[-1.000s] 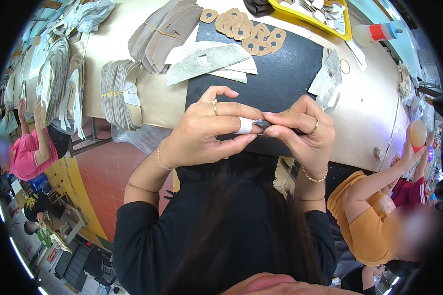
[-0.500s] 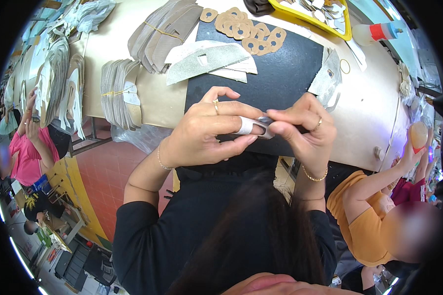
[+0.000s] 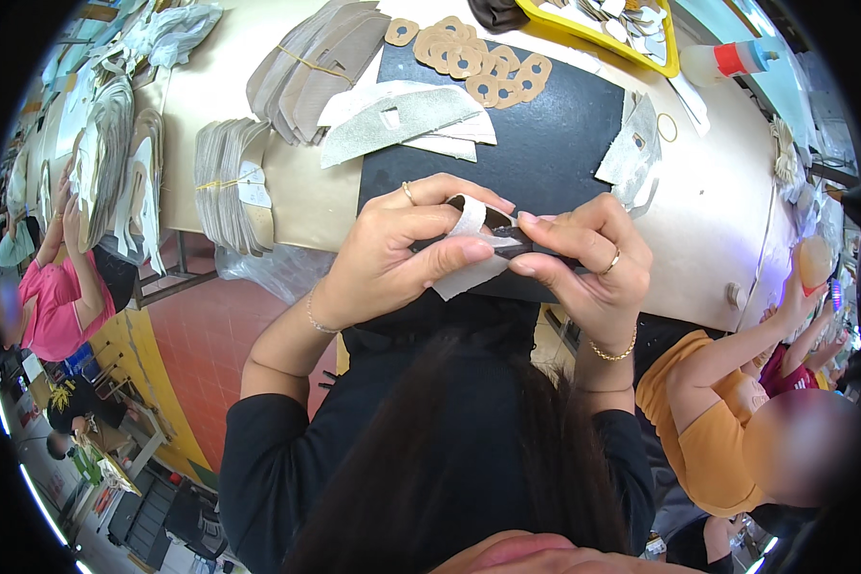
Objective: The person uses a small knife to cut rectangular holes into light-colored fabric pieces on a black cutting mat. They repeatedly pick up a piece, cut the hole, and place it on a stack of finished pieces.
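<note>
Above the near edge of a dark work mat (image 3: 564,143), both my hands are closed on one bent piece of leather-like material (image 3: 464,279), pale grey on one side and dark on the other. My left hand (image 3: 387,244) pinches it between thumb and fingers, and a pale strip of it curls up by the index finger. My right hand (image 3: 593,251) grips its dark folded end between thumb and fingertips. Part of the piece is hidden by my fingers. Beyond my hands, cut pale grey pieces (image 3: 364,137) overlap the mat's left edge. Several small tan pieces with holes (image 3: 464,59) lie at its far end.
Bundled grey-brown pieces (image 3: 297,81) and another tied stack (image 3: 230,182) lie left on the table. Far right are a yellow tray (image 3: 677,59) of scraps and a bottle with a red band (image 3: 727,62). People in orange (image 3: 708,430) and pink (image 3: 62,297) work at either side.
The piece has been turned and opened out between my hands, so more of its pale side and a curled strip show. My left fingers have shifted their hold.
</note>
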A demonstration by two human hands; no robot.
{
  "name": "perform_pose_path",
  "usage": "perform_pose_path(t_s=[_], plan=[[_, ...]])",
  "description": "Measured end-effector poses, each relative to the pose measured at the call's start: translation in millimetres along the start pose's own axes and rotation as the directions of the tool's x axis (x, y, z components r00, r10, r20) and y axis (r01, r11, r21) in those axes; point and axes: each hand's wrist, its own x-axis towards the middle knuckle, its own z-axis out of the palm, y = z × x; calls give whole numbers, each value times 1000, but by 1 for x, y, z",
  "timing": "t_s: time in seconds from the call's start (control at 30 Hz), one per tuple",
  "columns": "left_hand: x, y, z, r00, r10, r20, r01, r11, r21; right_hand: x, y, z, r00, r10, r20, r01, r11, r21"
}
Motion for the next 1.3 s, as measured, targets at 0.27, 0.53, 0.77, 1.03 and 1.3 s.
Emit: perform_pose_path(t_s=[0.27, 0.53, 0.77, 1.03, 1.3], plan=[[0, -1, 3, 1000, -31, -6, 31, 998, -55, 0, 1, 2, 999, -31, -26, 31, 1000, -3], [0, -5, 3, 997, -72, 0, 72, 995, -71, 3, -1, 3, 999, -8, -37, 8, 1000, 6], [-2, -4, 6, 997, -80, -22, 78, 994, -78, 1, -2, 3, 1000, 17, -11, -17, 1000, -4], [0, -3, 8, 998, -56, -12, 55, 997, -61, 1, 1, 5, 999, 7, -50, -7, 1000, 10], [1, -3, 5, 949, -190, 250, 311, 675, -668, 6, 5, -5, 995, 76, -59, -66, 987, 149]])
